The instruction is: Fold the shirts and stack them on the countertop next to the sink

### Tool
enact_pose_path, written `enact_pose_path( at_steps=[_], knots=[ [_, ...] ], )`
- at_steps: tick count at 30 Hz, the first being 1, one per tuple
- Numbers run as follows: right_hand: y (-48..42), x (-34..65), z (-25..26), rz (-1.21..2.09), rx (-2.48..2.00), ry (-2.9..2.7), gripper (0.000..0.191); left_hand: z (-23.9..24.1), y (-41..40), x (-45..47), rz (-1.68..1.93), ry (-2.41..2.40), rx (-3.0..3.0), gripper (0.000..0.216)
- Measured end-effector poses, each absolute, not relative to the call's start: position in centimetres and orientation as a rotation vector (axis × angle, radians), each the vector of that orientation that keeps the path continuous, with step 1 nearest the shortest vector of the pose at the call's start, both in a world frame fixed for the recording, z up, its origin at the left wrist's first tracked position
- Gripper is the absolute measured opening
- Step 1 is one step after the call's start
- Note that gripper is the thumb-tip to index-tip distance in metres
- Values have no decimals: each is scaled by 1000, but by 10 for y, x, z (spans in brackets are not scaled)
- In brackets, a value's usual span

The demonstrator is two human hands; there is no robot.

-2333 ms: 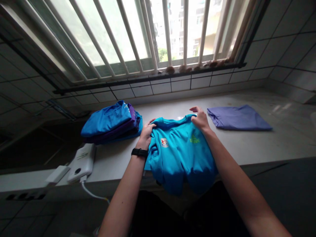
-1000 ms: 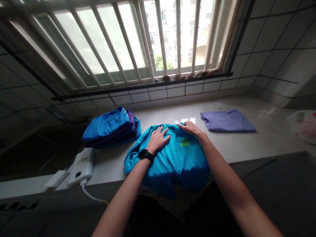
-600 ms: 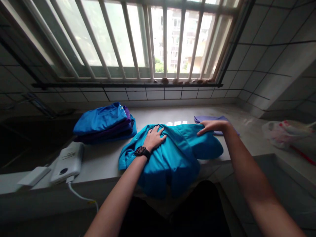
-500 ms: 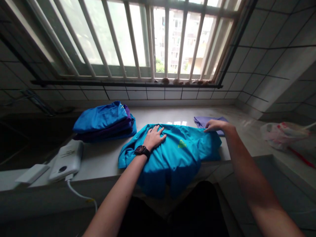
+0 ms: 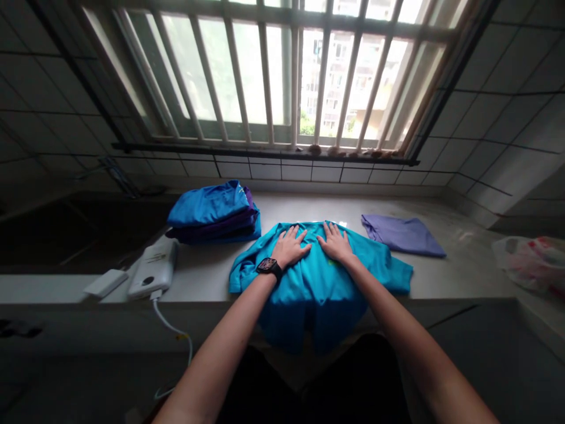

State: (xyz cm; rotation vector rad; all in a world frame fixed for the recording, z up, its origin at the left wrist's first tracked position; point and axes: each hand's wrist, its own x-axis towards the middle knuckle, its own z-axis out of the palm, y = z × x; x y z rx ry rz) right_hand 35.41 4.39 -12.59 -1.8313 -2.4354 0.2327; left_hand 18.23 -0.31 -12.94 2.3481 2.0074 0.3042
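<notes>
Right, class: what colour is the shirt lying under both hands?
Turquoise blue; the shirt shows best in the head view.

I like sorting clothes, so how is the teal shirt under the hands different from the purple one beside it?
The teal shirt is spread out, sleeves wide; the purple cloth is folded flat. The teal shirt hangs over the edge of the counter; the purple cloth lies fully on it. The left hand and right hand press flat on the teal shirt; nothing touches the purple cloth. Both rest on the counter.
</notes>
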Motion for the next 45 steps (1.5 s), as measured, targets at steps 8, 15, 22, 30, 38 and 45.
enact_pose_path(
  at_steps=[8,15,22,30,38,45],
  knots=[
    [48,365,-133,206,-1803,-2458,72,-130,-27,192,361,1974,2281,67],
    [47,382,-137,232,-1729,-2470,67,-89,-67,171,527,1597,2181,55],
    [42,385,-133,250,-1709,-2451,63,-65,-100,82,207,2204,1883,38],
    [40,386,-131,250,-1693,-2463,63,-61,-105,63,373,2525,1733,24],
    [41,388,-135,258,-1710,-2460,64,-77,-109,40,271,2295,1929,33],
    [43,387,-139,262,-1686,-2458,64,-67,-113,27,372,2739,1664,27]
  ],
)
